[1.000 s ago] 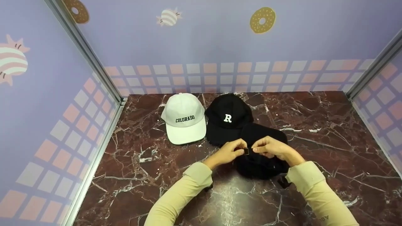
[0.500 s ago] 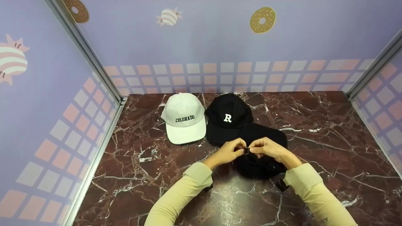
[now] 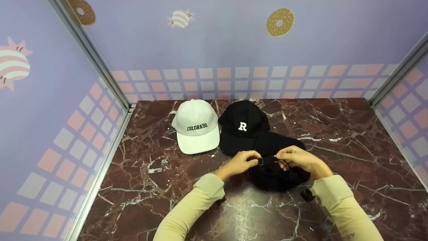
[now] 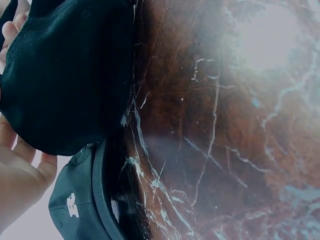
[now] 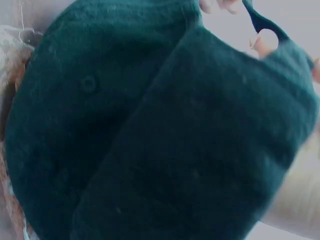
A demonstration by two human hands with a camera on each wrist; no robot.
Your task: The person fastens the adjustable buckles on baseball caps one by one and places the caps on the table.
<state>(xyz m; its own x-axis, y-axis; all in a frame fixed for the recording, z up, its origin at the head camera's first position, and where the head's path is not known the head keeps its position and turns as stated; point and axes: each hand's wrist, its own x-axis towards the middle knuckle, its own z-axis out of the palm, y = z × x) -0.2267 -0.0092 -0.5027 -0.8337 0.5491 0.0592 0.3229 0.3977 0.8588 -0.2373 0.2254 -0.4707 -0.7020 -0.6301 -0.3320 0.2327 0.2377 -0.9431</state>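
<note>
A plain black cap (image 3: 279,180) lies upturned between both hands in the head view, its brim (image 3: 279,142) pointing away. My left hand (image 3: 239,164) pinches the back strap beside a small metal buckle (image 3: 260,161). To the right, my right hand (image 3: 301,161) pinches the strap's other side between thumb and fingers, with a gap between the hands. In the left wrist view the cap's dark fabric (image 4: 70,75) hides part of the left fingers. Fabric (image 5: 175,140) fills most of the right wrist view, with a thin strap (image 5: 265,22) near the fingertips.
A black cap with a white R (image 3: 244,115) stands just behind, the held cap's brim overlapping its brim. Left of it sits a white COLORADO cap (image 3: 197,117). The red marbled tabletop (image 3: 160,190) is bounded by patterned walls (image 3: 230,43).
My right hand first came in close to the buckle, then drew back to the right, widening the gap. The left hand has hardly moved. Both other caps are still.
</note>
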